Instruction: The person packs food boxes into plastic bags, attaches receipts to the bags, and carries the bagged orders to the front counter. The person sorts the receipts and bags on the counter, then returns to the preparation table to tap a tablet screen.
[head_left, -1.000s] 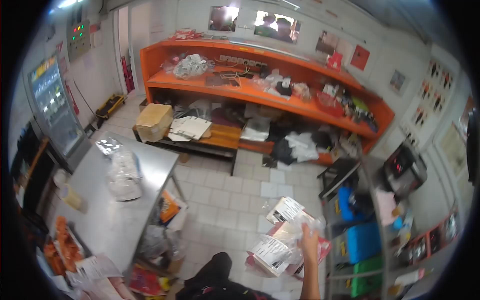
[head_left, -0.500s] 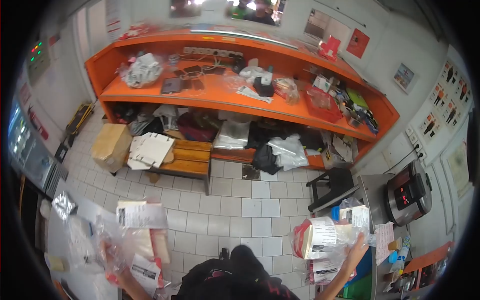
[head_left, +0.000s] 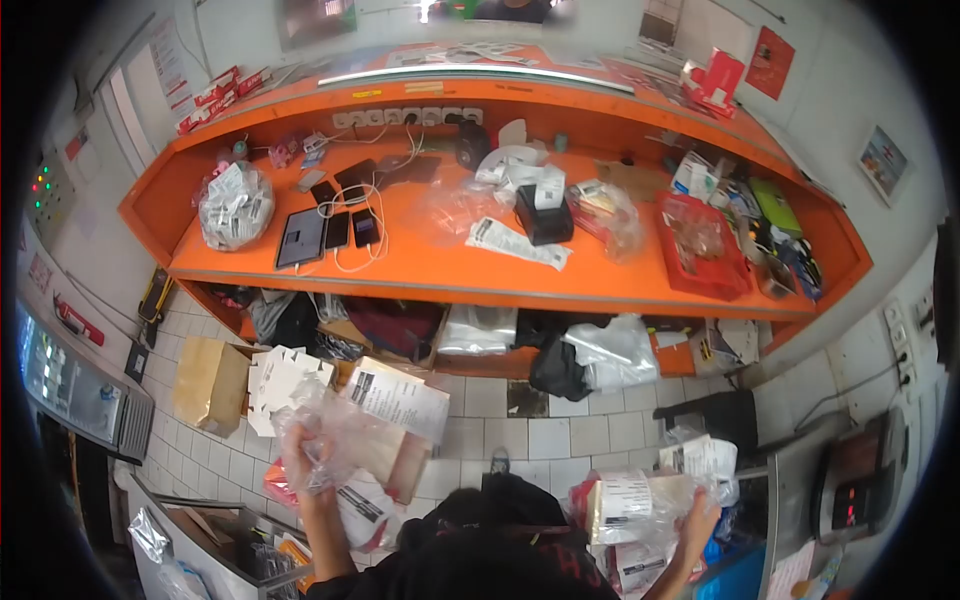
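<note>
My two hands with bagged packs, in front of an orange surface (head_left: 430, 268). My left hand (head_left: 305, 458) is closed around gathered clear plastic, with the left bundle (head_left: 382, 442) beside and below it; my right hand (head_left: 697, 517) is likewise closed on plastic at the outer edge of the right bundle (head_left: 635, 520). Both bundles are held in the air above the tiled floor (head_left: 548, 440), on either side of my body and well apart from each other.

Progress, as I judge it: the picking up is done, one bundle to each hand; neither is set down, and none of the packs appears unpacked.

Counts: two bundles. Two printed slips (head_left: 400, 398) show on the left one and three on the right one; the packs themselves overlap too much under the plastic for me to total. The orange surface carries one lit tablet (head_left: 301, 240), two dark phones (head_left: 367, 230) just beside it, one black device (head_left: 545, 216), one red basket (head_left: 705, 270) and, near the left end, one round white bundle (head_left: 236, 208). The flat dark devices behind the phones are too crowded to count. One cardboard box (head_left: 207, 385) stands beyond my left hand.
</note>
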